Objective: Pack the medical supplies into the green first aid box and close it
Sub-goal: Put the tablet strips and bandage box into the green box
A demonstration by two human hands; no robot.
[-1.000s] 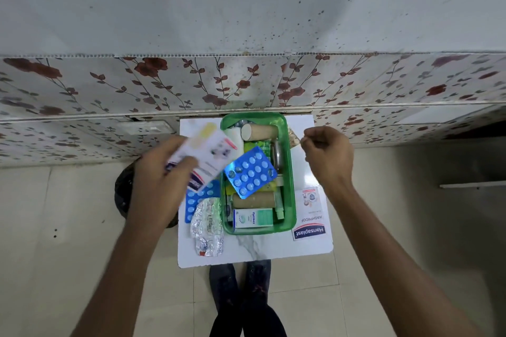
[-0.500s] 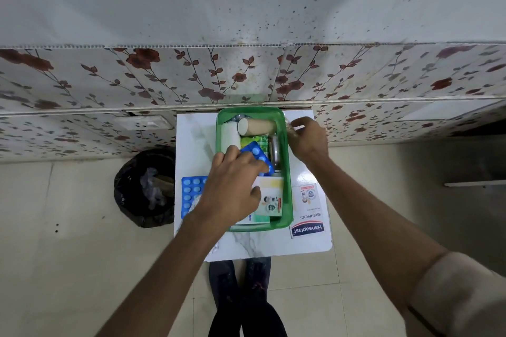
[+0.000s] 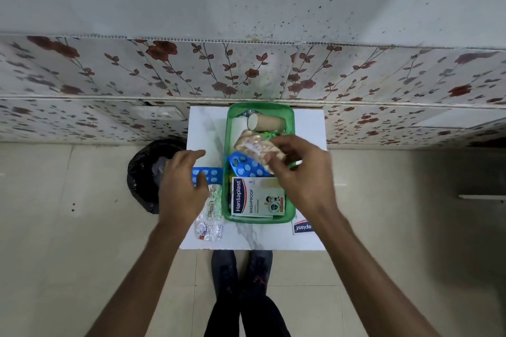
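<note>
The right hand [image 3: 302,172] is seen at the centre of the frame, above the green first aid box [image 3: 226,172], with a blister strip of pale orange tablets [image 3: 256,149] pinched between thumb and fingers. The strip is held tilted over the middle of the box, above a blue blister pack [image 3: 243,165] that lies inside it. The left hand [image 3: 182,182] is spread palm-down left of centre, over the left part of the white worktop [image 3: 208,128]; nothing is held in it, and the fingers are loosely open. Whether it touches what is beneath it cannot be told. A second blue blister pack [image 3: 209,174] is partly covered by this hand, just left of the box wall. Below it, a silver foil strip [image 3: 212,217] lies on the worktop, close beside the box.

The box stands open in the middle of the worktop, its far end near the flowered wall panel [image 3: 246,71]. A tan bandage roll [image 3: 267,122] is laid across its upper end, and a Hansaplast plaster packet [image 3: 257,197] fills its lower end. Another Hansaplast packet [image 3: 302,227] lies on the worktop at the lower right of the box, partly hidden by the right forearm. A black bin bag [image 3: 142,172] is seen on the floor at the left of the worktop.
</note>
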